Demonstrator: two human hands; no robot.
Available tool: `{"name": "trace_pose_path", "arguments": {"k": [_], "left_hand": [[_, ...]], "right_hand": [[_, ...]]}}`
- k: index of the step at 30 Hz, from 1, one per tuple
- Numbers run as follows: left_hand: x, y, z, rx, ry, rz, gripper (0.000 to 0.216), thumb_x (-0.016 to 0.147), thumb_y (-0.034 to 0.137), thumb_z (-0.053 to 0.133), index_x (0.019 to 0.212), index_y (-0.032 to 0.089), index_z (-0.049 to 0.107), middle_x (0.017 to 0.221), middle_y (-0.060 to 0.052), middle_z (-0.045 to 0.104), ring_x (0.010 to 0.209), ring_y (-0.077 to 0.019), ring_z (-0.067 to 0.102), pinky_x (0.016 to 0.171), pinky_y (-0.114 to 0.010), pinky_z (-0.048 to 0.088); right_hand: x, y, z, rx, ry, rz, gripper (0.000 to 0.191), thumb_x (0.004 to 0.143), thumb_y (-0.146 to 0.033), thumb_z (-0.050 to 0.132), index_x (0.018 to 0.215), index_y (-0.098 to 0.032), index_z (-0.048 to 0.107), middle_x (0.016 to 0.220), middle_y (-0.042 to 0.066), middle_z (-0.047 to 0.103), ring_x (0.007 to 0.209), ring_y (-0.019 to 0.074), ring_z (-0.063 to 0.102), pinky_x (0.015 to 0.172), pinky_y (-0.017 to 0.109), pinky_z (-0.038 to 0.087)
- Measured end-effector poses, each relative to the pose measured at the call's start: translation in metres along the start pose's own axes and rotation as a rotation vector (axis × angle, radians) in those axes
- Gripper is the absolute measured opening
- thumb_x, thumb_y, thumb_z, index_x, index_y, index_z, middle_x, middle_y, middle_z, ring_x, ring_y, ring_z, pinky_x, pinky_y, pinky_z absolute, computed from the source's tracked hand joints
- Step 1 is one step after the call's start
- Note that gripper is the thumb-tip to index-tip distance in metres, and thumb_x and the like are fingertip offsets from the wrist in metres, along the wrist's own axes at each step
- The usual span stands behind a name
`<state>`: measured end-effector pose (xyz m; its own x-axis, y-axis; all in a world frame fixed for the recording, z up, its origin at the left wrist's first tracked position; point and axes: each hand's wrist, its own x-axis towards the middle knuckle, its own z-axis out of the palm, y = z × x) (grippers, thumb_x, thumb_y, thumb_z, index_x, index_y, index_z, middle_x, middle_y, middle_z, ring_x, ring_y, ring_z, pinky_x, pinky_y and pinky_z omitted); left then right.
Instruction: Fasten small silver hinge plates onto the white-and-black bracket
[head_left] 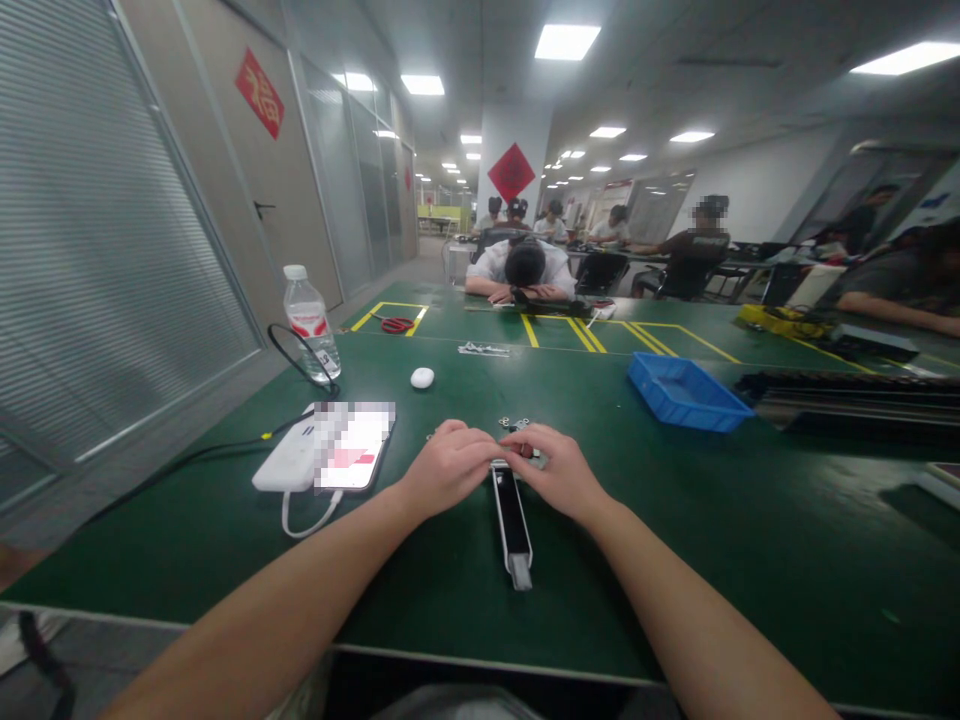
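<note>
Both hands meet over the middle of the green table. A long, narrow black-and-white device (512, 515) lies lengthwise on the table, with a pale grey tip at its near end. My left hand (452, 466) is closed, its fingertips together at the device's far end. My right hand (556, 468) is also closed, its thumb and fingers curled close to the left fingertips. A small reddish-brown spot shows between the right fingers, too small to name. Whatever either hand pinches is hidden by the fingers. Small metal parts (514, 424) lie just beyond the hands.
On the left are a water bottle (313, 335), a white power bank (289, 460) with cables and a phone (367, 445). Ahead lie a white earbud case (422, 378), red-handled scissors (396, 324) and thin metal strips (484, 349). A blue tray (686, 395) stands right. A person rests head-down opposite.
</note>
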<state>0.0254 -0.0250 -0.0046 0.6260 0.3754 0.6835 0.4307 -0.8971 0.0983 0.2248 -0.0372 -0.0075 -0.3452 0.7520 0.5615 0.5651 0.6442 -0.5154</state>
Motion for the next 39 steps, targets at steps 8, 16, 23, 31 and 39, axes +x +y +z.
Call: {"name": "trace_pose_path", "arguments": {"k": [8, 16, 23, 31, 39], "left_hand": [[0.0, -0.001, 0.0, 0.018, -0.003, 0.031, 0.02, 0.089, 0.012, 0.043, 0.092, 0.017, 0.062, 0.092, -0.004, 0.069, 0.084, -0.0131, 0.062, 0.081, -0.03, 0.041], [-0.001, 0.0, 0.002, 0.013, -0.028, 0.016, 0.021, 0.09, 0.014, 0.042, 0.092, 0.018, 0.063, 0.092, -0.004, 0.069, 0.085, -0.0129, 0.062, 0.081, -0.03, 0.04], [0.0, 0.002, 0.0, 0.018, -0.052, -0.001, 0.02, 0.092, 0.018, 0.043, 0.092, 0.018, 0.063, 0.092, -0.004, 0.069, 0.085, -0.0129, 0.062, 0.081, -0.03, 0.041], [0.0, 0.001, 0.0, 0.014, -0.025, -0.02, 0.018, 0.092, 0.022, 0.047, 0.092, 0.018, 0.064, 0.092, -0.003, 0.07, 0.085, -0.0127, 0.063, 0.082, -0.03, 0.039], [0.002, 0.002, 0.0, 0.025, -0.13, -0.151, 0.016, 0.088, 0.022, 0.05, 0.098, 0.018, 0.062, 0.102, -0.005, 0.069, 0.096, -0.0169, 0.061, 0.085, -0.034, 0.036]], "right_hand": [[0.001, -0.005, -0.001, 0.037, -0.036, -0.074, 0.012, 0.086, -0.026, 0.057, 0.08, -0.02, 0.066, 0.076, 0.003, 0.066, 0.072, 0.0158, 0.06, 0.07, 0.03, 0.046], [0.0, -0.005, 0.0, 0.033, -0.032, -0.077, 0.013, 0.085, -0.026, 0.056, 0.077, -0.02, 0.065, 0.075, 0.004, 0.065, 0.072, 0.0156, 0.059, 0.07, 0.03, 0.047], [0.0, -0.006, -0.001, 0.052, -0.024, -0.094, 0.009, 0.082, -0.023, 0.058, 0.075, -0.02, 0.063, 0.073, 0.003, 0.064, 0.07, 0.0148, 0.058, 0.067, 0.028, 0.047], [0.0, -0.01, -0.004, 0.091, 0.012, -0.125, 0.006, 0.079, -0.021, 0.062, 0.073, -0.021, 0.063, 0.076, 0.003, 0.066, 0.075, 0.0159, 0.061, 0.072, 0.031, 0.049], [0.002, 0.0, -0.013, -0.051, 0.065, 0.041, 0.011, 0.078, -0.022, 0.058, 0.068, -0.02, 0.063, 0.073, 0.004, 0.064, 0.07, 0.0161, 0.057, 0.067, 0.029, 0.045]]}}
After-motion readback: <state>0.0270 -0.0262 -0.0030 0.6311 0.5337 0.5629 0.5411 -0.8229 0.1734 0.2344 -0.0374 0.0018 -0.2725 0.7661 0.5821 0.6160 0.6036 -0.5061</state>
